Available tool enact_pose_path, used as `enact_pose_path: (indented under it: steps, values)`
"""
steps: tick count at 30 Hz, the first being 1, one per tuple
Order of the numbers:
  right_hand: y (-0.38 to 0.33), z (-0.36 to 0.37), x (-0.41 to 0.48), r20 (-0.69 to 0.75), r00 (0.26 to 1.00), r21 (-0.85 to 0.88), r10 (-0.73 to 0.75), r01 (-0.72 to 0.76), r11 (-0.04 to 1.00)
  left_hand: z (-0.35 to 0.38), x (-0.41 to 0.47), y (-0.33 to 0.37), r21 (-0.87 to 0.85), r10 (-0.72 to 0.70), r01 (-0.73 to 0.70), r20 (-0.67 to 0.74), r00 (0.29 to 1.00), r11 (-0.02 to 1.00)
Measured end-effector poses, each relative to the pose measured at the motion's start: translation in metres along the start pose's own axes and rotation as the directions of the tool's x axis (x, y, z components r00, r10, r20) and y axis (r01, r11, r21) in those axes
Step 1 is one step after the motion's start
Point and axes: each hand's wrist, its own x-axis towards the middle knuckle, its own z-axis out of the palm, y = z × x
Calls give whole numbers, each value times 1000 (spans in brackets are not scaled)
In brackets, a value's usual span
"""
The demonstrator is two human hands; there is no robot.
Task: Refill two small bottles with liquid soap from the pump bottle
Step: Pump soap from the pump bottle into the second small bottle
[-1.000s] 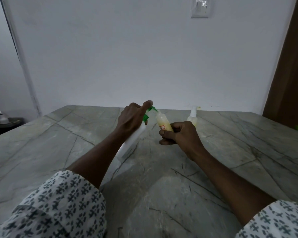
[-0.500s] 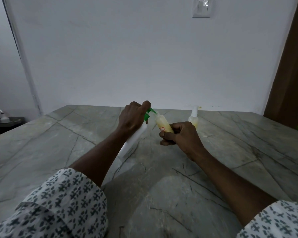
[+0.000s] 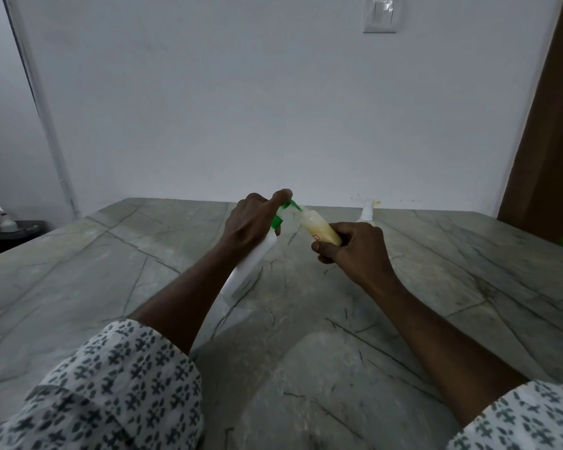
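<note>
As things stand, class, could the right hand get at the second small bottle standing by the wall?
Probably not yet: the right hand is shut on the small yellow-filled bottle. The white-capped small bottle stands just beyond, nothing between them.

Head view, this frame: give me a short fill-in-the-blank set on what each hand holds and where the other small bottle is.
1. The left hand grips the white pump bottle, whose pump is coloured ____.
2. The right hand holds a small bottle of ____ liquid.
3. The second small bottle stands on the ____.

Missing words: green; yellow; table
</note>
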Motion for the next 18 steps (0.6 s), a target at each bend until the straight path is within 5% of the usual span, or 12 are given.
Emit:
enact_pose_path:
  steps: [14,18]
  values:
    - [-1,0,-1,-7,1000,-30,-1,1,1000,0,2,-11,127,151,-149,-7,988,981]
    - [-3,-1,-1,-11,1000,3,12,-12,1000,1,3,-7,57,70,-68,-23,997,996]
